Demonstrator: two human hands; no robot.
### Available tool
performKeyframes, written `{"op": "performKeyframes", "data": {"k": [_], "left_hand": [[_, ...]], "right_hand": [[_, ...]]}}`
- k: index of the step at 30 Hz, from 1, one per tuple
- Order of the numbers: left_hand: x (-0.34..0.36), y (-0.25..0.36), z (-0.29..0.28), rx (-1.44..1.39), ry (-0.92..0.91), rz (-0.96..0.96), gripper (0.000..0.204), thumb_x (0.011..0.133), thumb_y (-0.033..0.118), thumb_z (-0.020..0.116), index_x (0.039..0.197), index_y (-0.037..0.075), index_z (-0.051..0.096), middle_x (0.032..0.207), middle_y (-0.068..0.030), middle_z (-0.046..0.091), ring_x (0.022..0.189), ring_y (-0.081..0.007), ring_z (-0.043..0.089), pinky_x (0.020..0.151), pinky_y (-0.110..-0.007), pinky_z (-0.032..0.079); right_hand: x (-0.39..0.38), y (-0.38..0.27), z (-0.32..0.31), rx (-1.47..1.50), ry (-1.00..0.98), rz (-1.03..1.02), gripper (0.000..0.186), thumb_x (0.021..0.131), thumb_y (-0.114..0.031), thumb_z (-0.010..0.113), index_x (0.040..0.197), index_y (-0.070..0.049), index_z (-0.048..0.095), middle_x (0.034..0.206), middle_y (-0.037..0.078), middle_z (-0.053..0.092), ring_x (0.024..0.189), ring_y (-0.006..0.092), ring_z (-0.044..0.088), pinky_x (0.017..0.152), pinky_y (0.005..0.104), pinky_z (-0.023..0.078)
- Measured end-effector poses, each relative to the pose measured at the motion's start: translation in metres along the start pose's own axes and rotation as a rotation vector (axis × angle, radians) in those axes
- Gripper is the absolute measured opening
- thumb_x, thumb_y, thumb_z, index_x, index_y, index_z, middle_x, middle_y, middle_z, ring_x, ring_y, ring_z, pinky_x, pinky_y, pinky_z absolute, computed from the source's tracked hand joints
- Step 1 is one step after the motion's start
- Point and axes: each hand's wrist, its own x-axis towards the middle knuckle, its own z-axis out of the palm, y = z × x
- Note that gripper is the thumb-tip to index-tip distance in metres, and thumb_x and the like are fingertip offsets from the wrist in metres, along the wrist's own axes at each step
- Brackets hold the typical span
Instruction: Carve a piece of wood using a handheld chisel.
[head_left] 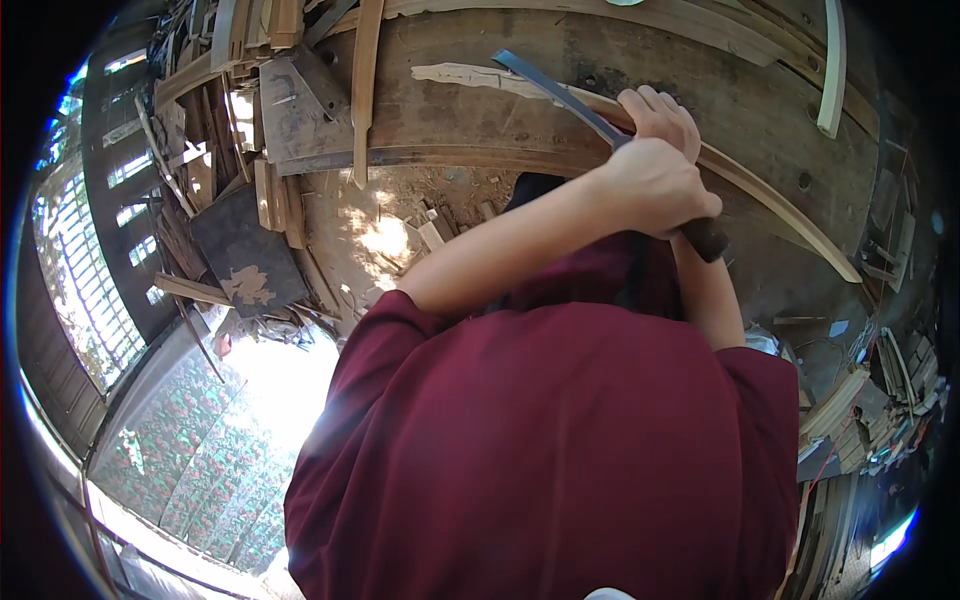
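My left hand (655, 187) is closed round the dark handle of a long, narrow-bladed knife (560, 92). The blade slants up and to the left, crossing a pale strip of wood (780, 205). The strip's far-left end looks rough and uneven, while its other end runs down to the right. Just beyond the left hand, my right hand (662, 118) has its fingers bent over the strip. The left forearm crosses in front of the right one and hides part of that grip.
A worn wooden workbench (600, 35) spans the top. An upright wooden slat (366, 90) overhangs its edge at left, and a pale batten (833, 70) lies at right. Scrap wood (275, 205) is piled on the left. Chips litter the dirt floor (385, 225).
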Motion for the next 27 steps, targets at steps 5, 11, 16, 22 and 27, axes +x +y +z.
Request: {"op": "performKeyframes", "data": {"k": [5, 11, 16, 22, 27], "left_hand": [[0.02, 0.036, 0.012, -0.023, -0.051, 0.025, 0.002, 0.073, 0.018, 0.064, 0.074, 0.018, 0.064, 0.057, -0.0069, 0.061, 0.058, -0.0276, 0.067, 0.049, -0.04, 0.05], [0.017, 0.054, 0.015, -0.061, -0.033, 0.047, 0.003, 0.074, 0.018, 0.062, 0.073, 0.015, 0.064, 0.057, -0.0085, 0.061, 0.059, -0.0286, 0.067, 0.049, -0.04, 0.05], [0.016, 0.041, 0.005, -0.06, -0.024, -0.026, 0.005, 0.075, 0.017, 0.061, 0.074, 0.015, 0.065, 0.059, -0.0088, 0.062, 0.06, -0.03, 0.067, 0.049, -0.041, 0.049], [0.019, 0.038, 0.001, -0.071, 0.066, -0.038, 0.003, 0.072, 0.016, 0.064, 0.074, 0.017, 0.066, 0.056, -0.007, 0.059, 0.059, -0.0295, 0.067, 0.048, -0.042, 0.049], [0.025, 0.044, 0.004, -0.06, 0.11, -0.03, 0.002, 0.07, 0.017, 0.065, 0.068, 0.017, 0.063, 0.052, -0.0059, 0.056, 0.054, -0.027, 0.064, 0.043, -0.039, 0.046]], "right_hand": [[-0.004, 0.017, 0.01, -0.037, -0.227, 0.036, 0.029, 0.075, -0.038, 0.069, 0.083, -0.012, 0.059, 0.08, 0.004, 0.056, 0.082, 0.0244, 0.059, 0.069, 0.035, 0.045], [-0.004, 0.019, 0.016, -0.041, -0.131, -0.009, 0.034, 0.079, -0.045, 0.071, 0.081, -0.013, 0.061, 0.079, 0.002, 0.058, 0.078, 0.0225, 0.062, 0.065, 0.0356, 0.047], [-0.002, 0.015, 0.009, -0.041, -0.096, 0.02, 0.036, 0.078, -0.044, 0.073, 0.077, -0.011, 0.06, 0.075, 0.003, 0.058, 0.076, 0.0241, 0.061, 0.064, 0.0364, 0.046], [-0.002, 0.025, 0.013, -0.039, -0.161, -0.048, 0.033, 0.078, -0.042, 0.072, 0.085, -0.012, 0.061, 0.079, 0.005, 0.059, 0.079, 0.027, 0.061, 0.068, 0.0384, 0.048], [-0.003, 0.029, 0.012, -0.092, -0.19, -0.032, 0.034, 0.078, -0.044, 0.072, 0.091, -0.014, 0.063, 0.087, 0.002, 0.062, 0.084, 0.0252, 0.063, 0.072, 0.0359, 0.05]]}}
